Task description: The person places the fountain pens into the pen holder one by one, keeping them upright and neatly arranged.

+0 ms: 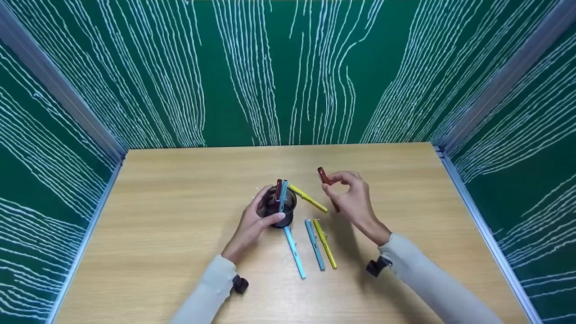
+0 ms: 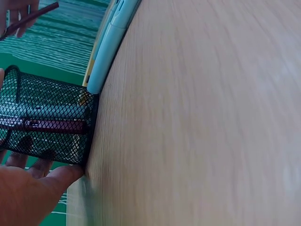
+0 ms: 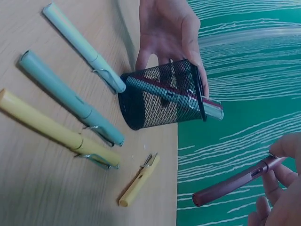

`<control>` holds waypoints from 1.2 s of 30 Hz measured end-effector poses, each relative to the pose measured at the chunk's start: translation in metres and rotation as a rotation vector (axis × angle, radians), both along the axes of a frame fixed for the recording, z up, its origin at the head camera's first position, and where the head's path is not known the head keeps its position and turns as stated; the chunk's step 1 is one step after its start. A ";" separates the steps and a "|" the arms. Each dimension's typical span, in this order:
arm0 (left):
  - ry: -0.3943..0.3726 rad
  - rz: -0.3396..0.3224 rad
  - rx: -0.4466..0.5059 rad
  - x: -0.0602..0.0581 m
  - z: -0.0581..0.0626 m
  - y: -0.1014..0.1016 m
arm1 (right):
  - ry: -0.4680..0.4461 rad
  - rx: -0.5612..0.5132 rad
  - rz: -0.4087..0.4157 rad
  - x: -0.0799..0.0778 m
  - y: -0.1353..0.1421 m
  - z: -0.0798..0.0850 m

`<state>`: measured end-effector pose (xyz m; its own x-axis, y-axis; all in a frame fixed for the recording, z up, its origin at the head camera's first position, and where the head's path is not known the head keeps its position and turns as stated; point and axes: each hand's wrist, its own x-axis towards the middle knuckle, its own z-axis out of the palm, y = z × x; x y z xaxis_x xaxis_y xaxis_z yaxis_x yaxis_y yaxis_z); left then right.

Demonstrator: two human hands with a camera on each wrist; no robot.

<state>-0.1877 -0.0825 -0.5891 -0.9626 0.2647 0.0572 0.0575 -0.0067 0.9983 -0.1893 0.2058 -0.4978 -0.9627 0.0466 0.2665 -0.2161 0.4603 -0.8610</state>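
Observation:
A black mesh pen cup (image 1: 288,217) stands upright on the table, and my left hand (image 1: 253,223) grips it round its left side. Inside the cup lean a dark red pen (image 1: 278,189) and a blue-teal pen (image 1: 283,193). To the right of the cup, above the table, my right hand (image 1: 353,198) pinches another dark red pen (image 3: 230,184) near one end. Before the cup lie a light blue pen (image 1: 294,253), a teal pen (image 1: 315,245) and a yellow pen (image 1: 326,244). A second yellow pen (image 1: 308,198) lies just right of the cup.
The wooden table (image 1: 180,202) is bordered by green panels (image 1: 288,72) with white wavy lines at the back and both sides. Metal rails (image 1: 486,234) run along its side edges. Each wrist carries a small black camera (image 1: 240,284).

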 end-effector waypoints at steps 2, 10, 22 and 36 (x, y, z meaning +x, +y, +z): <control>-0.002 0.002 -0.005 0.000 0.000 0.000 | 0.004 0.003 0.008 -0.001 -0.004 0.002; -0.010 0.012 -0.025 0.001 0.002 0.000 | 0.020 0.014 0.029 -0.005 -0.016 0.005; 0.032 -0.002 0.025 -0.002 -0.003 0.001 | 0.012 0.011 0.037 -0.007 -0.027 0.013; 0.015 0.002 0.000 -0.002 -0.002 0.000 | -0.040 -0.103 0.092 -0.004 -0.039 0.022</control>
<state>-0.1898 -0.0824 -0.5908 -0.9623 0.2626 0.0712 0.0721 -0.0062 0.9974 -0.1930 0.1671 -0.4757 -0.9740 -0.0171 0.2261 -0.2177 0.3491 -0.9115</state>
